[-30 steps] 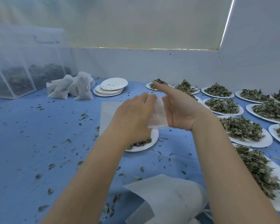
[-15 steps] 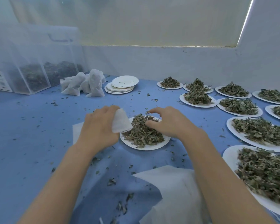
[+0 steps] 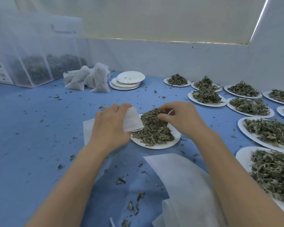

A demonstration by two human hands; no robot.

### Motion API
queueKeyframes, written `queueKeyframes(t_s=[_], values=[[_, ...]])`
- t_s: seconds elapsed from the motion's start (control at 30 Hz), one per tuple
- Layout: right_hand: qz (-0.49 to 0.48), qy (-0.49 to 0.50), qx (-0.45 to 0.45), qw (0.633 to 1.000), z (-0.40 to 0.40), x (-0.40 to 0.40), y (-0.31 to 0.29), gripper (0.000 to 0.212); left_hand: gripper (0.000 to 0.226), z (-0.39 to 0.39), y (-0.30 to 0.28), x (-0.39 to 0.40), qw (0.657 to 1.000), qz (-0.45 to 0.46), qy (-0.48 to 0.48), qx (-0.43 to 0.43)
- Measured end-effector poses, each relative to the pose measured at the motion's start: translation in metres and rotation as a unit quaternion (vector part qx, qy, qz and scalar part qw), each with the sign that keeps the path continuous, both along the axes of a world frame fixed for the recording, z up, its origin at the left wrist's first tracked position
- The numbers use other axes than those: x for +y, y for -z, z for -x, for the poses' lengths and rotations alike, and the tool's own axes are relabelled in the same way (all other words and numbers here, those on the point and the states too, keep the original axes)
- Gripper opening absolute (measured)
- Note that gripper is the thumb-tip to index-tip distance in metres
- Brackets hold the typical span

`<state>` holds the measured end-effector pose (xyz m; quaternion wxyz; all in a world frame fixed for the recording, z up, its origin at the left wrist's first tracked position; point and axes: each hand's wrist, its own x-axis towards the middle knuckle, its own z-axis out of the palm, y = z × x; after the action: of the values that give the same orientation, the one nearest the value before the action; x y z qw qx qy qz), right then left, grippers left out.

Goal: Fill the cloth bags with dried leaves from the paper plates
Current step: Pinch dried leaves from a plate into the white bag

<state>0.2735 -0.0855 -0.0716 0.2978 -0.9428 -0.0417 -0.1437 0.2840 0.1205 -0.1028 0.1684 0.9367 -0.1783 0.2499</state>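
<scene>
While the left hand (image 3: 109, 126) gripped a small white cloth bag (image 3: 131, 120) at the near-left rim of the round white paper plate (image 3: 174, 141), its fingers curled round the fabric, the right hand (image 3: 183, 119) was down on the heap of dried green leaves (image 3: 152, 128), fingertips bunched together and pinching into the top of the pile. And that bag looked barely open from this angle, its mouth hard to make out. That was the risk: a pinch of brittle leaves carried across to a slack, half-closed opening would likely spill, and the blue table (image 3: 31, 128) was already littered with crumbs. A heavy push could also slide the light plate. Filled white bags (image 3: 88, 79) lay far left beside a stack of emptied paper plates (image 3: 127, 81), with many loaded plates (image 3: 206, 96) waiting at right.
</scene>
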Motion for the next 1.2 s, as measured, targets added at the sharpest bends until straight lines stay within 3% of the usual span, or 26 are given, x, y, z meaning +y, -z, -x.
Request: queueKeyframes(t_s=[0.2, 0.53, 0.73, 1.0, 1.2], values=[[0.068, -0.051, -0.045, 0.995, 0.008, 0.011, -0.019, 0.024, 0.061, 0.0, -0.001, 0.001, 1.0, -0.012, -0.015, 0.01], [0.073, -0.098, -0.028, 0.992, 0.01, 0.026, -0.02, 0.024, 0.056, -0.003, 0.001, -0.009, 1.0, -0.01, 0.0, -0.025], [0.028, -0.046, -0.053, 0.997, 0.007, 0.022, -0.018, 0.023, 0.057, -0.001, -0.001, -0.011, 0.996, 0.09, 0.01, -0.002], [0.015, -0.105, -0.104, 0.989, 0.009, 0.032, -0.016, 0.022, 0.067, -0.002, -0.002, -0.019, 0.998, 0.068, -0.002, -0.001], [-0.144, -0.176, 0.003, 0.974, 0.014, 0.028, -0.017, 0.034, 0.069, -0.001, -0.001, -0.021, 0.998, 0.057, 0.019, -0.004]])
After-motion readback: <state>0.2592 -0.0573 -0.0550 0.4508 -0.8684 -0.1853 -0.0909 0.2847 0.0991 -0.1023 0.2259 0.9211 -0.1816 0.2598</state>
